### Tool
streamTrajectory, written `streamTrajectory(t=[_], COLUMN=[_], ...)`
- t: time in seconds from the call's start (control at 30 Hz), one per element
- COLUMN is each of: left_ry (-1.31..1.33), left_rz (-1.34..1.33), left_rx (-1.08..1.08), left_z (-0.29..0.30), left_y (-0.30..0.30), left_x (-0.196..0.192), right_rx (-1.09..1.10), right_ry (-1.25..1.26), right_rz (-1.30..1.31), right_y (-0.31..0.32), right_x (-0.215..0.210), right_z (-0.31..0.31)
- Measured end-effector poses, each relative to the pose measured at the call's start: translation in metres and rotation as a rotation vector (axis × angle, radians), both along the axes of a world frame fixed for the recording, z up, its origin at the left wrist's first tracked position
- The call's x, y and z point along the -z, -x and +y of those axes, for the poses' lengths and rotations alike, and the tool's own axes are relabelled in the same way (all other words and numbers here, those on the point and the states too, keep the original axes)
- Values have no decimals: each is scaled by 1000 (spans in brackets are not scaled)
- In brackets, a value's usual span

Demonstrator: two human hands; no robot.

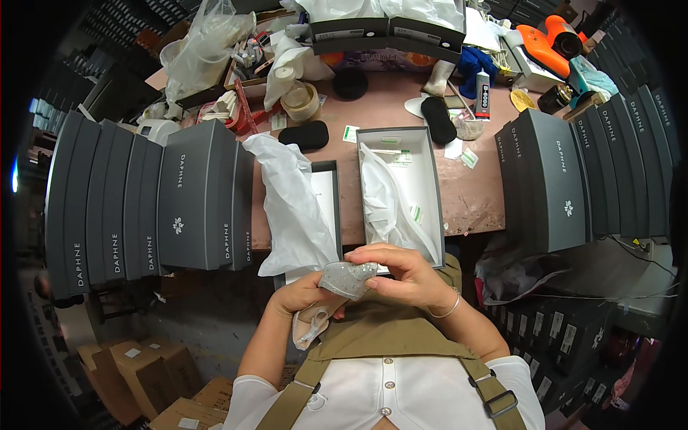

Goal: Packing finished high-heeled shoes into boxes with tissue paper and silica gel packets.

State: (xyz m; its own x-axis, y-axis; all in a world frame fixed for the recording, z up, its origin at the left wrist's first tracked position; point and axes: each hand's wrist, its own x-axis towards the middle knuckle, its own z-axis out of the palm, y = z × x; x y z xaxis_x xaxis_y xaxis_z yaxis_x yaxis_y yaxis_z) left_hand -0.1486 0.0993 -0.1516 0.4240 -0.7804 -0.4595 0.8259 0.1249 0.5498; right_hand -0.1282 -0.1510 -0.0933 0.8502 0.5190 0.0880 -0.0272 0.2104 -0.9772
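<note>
By apron (401, 335), left hand (300, 294) and right hand (405, 278), grip seemingly closed on glittery shoe (345, 280)

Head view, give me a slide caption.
Left hand and right hand hold a glittery silver shoe near an open gray box.

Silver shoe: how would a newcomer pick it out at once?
Find the pinkish table, then the two open boxes at its near side. Just below them in the picture, the left hand and right hand hold the silver shoe, whose glittery surface sets it apart from the plain white paper.
</note>
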Motion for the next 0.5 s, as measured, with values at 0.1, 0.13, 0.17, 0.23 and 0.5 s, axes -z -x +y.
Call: streamTrajectory(t=[0.1, 0.13, 0.17, 0.23, 0.5], left_ry=[-72, -119, -126, -135, 141], left_rz=[-71, -99, -22, 132, 133], left_rx=[-103, -157, -161, -173, -130], left_z=[1, -1, 0, 0, -6], left_y=[4, 5, 6, -2, -4], left_x=[3, 5, 5, 3, 3], right_rx=[-3, 23, 37, 64, 33], right_ry=[-79, -171, -266, -180, 36], right_rz=[142, 231, 319, 263, 169], right_y=[1, 3, 2, -2, 2], right_x=[2, 1, 0, 7, 16], right_z=[3, 6, 12, 15, 22])
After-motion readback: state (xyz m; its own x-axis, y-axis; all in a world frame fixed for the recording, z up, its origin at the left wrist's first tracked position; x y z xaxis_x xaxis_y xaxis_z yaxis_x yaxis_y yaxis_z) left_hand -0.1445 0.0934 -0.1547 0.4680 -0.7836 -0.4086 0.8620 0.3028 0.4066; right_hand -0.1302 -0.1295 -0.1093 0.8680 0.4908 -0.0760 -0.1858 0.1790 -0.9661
